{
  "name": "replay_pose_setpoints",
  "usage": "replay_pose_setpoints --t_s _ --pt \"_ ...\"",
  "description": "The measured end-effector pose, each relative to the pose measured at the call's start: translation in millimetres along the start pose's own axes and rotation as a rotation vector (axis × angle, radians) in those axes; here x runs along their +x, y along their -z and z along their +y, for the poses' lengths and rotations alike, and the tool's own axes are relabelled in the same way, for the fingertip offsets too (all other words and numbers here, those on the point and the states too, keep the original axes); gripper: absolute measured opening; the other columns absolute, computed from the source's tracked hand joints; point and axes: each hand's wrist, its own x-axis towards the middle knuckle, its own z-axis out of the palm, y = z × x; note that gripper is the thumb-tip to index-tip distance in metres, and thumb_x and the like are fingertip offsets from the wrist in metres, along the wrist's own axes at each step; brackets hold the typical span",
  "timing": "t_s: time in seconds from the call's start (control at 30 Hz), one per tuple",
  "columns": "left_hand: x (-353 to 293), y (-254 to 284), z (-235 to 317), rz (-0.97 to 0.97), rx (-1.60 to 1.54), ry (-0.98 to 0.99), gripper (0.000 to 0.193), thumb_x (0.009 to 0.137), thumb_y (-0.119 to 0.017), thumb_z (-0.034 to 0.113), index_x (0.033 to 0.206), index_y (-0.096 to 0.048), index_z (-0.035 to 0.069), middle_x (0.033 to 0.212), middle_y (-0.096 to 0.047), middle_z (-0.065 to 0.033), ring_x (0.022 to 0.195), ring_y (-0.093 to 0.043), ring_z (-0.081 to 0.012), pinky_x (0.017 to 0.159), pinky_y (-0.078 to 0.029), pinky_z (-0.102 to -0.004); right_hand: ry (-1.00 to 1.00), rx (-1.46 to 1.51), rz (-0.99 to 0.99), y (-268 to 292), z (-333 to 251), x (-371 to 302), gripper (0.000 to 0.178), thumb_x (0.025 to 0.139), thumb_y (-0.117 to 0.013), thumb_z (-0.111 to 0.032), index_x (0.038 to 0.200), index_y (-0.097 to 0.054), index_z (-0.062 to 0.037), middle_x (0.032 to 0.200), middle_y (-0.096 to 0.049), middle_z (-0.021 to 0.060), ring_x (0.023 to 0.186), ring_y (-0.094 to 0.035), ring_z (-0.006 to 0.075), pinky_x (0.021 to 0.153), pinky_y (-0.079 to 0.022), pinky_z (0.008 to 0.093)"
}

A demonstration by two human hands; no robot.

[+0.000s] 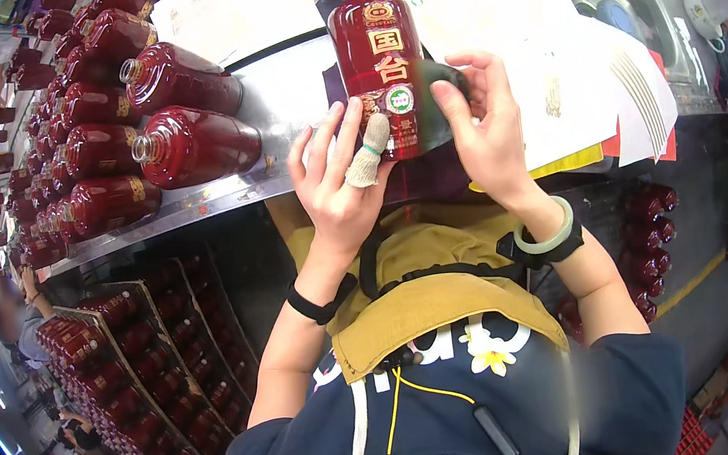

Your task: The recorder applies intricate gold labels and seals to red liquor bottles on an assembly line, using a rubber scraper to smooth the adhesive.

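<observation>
One red bottle, left hand touching it, grip spread, right hand seemingly pinching a dark thing

We see the left hand hiding part of the red bottle's lower front. The dark object in the right hand is blurred and partly covered; we cannot identify it. The lower edge cuts off the shirt. At far left, we note a blurred person.
</observation>
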Motion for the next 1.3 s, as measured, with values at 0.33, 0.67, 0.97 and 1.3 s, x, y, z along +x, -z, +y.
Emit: replay_pose_setpoints --t_s 0.33,0.67,0.97,1.3 --pt "2.6 -1.7 15.5 0.037 0.185 -0.042 0.035 0.085 -0.073 0.014 0.117 -0.077 0.027 0.138 -0.066 -0.0067 0.127 -0.056 -0.0293 0.107 -0.041 -0.046 0.017 -0.045 0.149 32.4 20.7 6.2 0.019 0.102 -0.064 -0.011 0.119 -0.059 -0.0024 0.082 -0.049 -0.0045 0.07 -0.043 0.0028 0.06 -0.037 0.0205" --pt "-5.5 -0.5 9.7 0.05 0.102 0.005 0.048 0.076 -0.083 0.011 0.123 -0.073 0.009 0.138 -0.065 -0.0143 0.13 -0.057 -0.0394 0.106 -0.042 -0.0493 0.02 0.141 0.152 16.8 7.8 7.7 0.02 0.102 -0.064 -0.01 0.12 -0.058 -0.0033 0.088 -0.056 -0.0033 0.074 -0.05 0.002 0.064 -0.041 0.0187" --pt "-8.6 -1.1 11.5 0.017 -0.083 0.133 0.071 0.071 -0.09 0.01 0.135 -0.062 -0.002 0.145 -0.057 -0.0207 0.133 -0.054 -0.0399 0.11 -0.04 -0.0481 0.109 -0.214 0.14 17.1 26.6 4.6 0.027 0.094 -0.071 -0.005 0.118 -0.059 -0.0011 0.086 -0.064 0.0086 0.073 -0.06 0.0158 0.068 -0.049 0.0306" --pt "20.1 -15.2 -6.5 -0.011 -0.391 0.282 0.102 0.06 -0.095 0.013 0.149 -0.047 -0.004 0.142 -0.058 -0.0215 0.128 -0.058 -0.0351 0.107 -0.047 -0.0415 0.962 -0.588 -0.389 12.0 -32.6 4.2 0.017 0.074 -0.075 -0.015 0.09 -0.075 -0.013 0.085 -0.07 -0.0031 0.077 -0.06 0.0162 0.075 -0.047 0.0326"
